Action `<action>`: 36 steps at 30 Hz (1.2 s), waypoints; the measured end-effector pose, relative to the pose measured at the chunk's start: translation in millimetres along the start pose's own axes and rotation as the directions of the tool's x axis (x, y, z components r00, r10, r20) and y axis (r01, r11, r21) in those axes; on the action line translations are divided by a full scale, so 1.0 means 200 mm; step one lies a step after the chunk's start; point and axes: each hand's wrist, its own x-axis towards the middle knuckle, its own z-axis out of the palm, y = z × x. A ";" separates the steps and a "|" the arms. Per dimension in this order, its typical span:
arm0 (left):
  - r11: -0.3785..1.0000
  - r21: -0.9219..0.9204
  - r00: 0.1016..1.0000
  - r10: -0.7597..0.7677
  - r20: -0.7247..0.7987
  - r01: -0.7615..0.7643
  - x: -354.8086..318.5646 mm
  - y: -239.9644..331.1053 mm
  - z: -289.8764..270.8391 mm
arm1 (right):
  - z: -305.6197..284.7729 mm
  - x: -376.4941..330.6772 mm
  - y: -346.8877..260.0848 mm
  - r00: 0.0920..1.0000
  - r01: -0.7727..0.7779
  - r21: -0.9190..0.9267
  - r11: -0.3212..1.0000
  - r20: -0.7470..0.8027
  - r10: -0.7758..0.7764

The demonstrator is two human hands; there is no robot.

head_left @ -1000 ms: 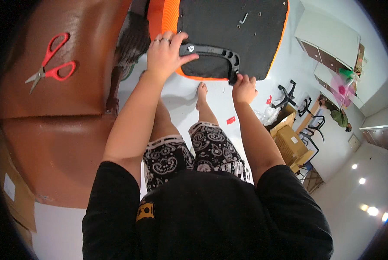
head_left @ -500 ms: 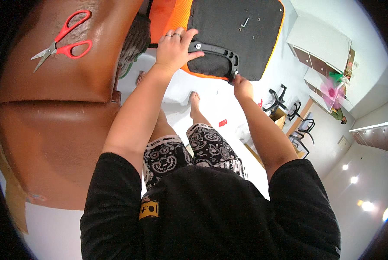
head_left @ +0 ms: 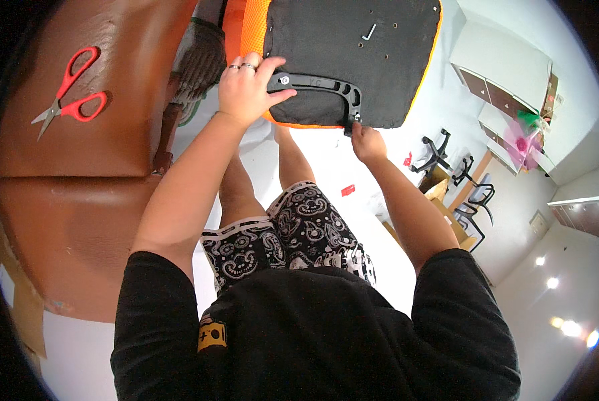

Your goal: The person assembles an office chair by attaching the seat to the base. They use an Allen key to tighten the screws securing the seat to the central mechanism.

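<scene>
An upturned chair seat [head_left: 306, 40] shows a black underside and an orange mesh edge. Across its near part lies a black curved armrest bracket [head_left: 345, 89] with slots and a screw at each end. My left hand [head_left: 246, 90] is closed over the bracket's left end, thumb below and index finger above, other fingers at the mesh side. At the lower right end, my right hand [head_left: 368, 142] pinches the bracket by the screw; its fingertips are partly hidden. A small hex key [head_left: 369, 32] lies on the underside, near several holes.
Red-handled scissors [head_left: 69, 97] lie on a brown leather sofa [head_left: 79, 234] at left. Dark cloth [head_left: 196, 63] is beside the seat. A red scrap [head_left: 347, 190] is on the white floor. Chair bases [head_left: 434, 152] and a cardboard box [head_left: 440, 190] stand at right.
The view has shifted, so the sofa and scissors appear lower and farther left. Both hands stay at the bracket, which reaches slightly farther past the seat's near edge.
</scene>
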 end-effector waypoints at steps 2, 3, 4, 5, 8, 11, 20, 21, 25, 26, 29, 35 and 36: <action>1.000 -0.018 1.000 0.013 -0.015 -0.014 0.00 0.00 -0.01 | 0.03 0.03 0.01 0.998 -0.030 0.161 0.987 0.061 0.021; 0.999 -0.026 1.000 0.019 -0.022 -0.020 0.00 0.00 -0.01 | 0.04 0.04 0.02 0.995 -0.048 0.239 0.970 0.094 0.026; 0.999 -0.018 0.999 0.030 -0.021 -0.031 -0.01 0.00 -0.02 | 0.06 0.01 0.01 0.999 0.002 0.398 0.918 0.045 -0.022; 0.999 -0.022 0.999 0.031 -0.029 -0.032 -0.01 0.00 -0.02 | 0.06 0.03 0.00 0.987 -0.146 0.573 0.806 0.137 0.081; 0.998 -0.019 0.996 0.058 -0.061 -0.060 -0.03 0.00 -0.04 | -0.01 0.02 -0.15 0.874 -0.472 0.840 0.267 0.406 0.267; 0.997 -0.025 0.997 0.067 -0.039 -0.068 -0.01 -0.03 -0.07 | -0.06 0.07 -0.18 0.812 -0.572 0.811 -0.125 0.581 0.057; 0.997 0.057 0.999 0.050 0.004 -0.050 -0.04 -0.05 -0.10 | -0.27 0.20 -0.41 0.582 -0.369 0.356 -0.859 0.808 0.085; 0.998 0.048 0.999 0.051 0.000 -0.051 -0.03 -0.04 -0.09 | -0.30 0.19 -0.42 0.576 -0.335 0.344 -0.877 0.812 0.098; 0.998 0.052 0.999 0.033 0.021 -0.034 0.00 -0.02 -0.13 | -0.31 0.09 -0.39 0.726 -0.475 0.482 -0.736 0.688 -0.019; 0.998 0.052 0.999 0.023 0.032 -0.025 0.00 -0.01 -0.13 | -0.27 0.09 -0.35 0.743 -0.558 0.580 -0.594 0.667 -0.047; 0.999 0.038 0.999 -0.008 0.038 0.007 -0.03 -0.01 -0.15 | -0.25 0.08 -0.16 0.777 -0.615 0.784 0.084 0.621 -0.108; 0.999 0.039 1.000 -0.011 0.008 0.011 -0.01 -0.01 -0.12 | -0.47 0.18 -0.14 0.942 0.290 -0.112 0.950 0.209 -0.263; 0.999 0.039 1.000 -0.005 -0.002 0.006 -0.02 -0.03 -0.11 | -0.50 0.17 -0.18 0.940 0.328 -0.266 0.906 0.187 -0.285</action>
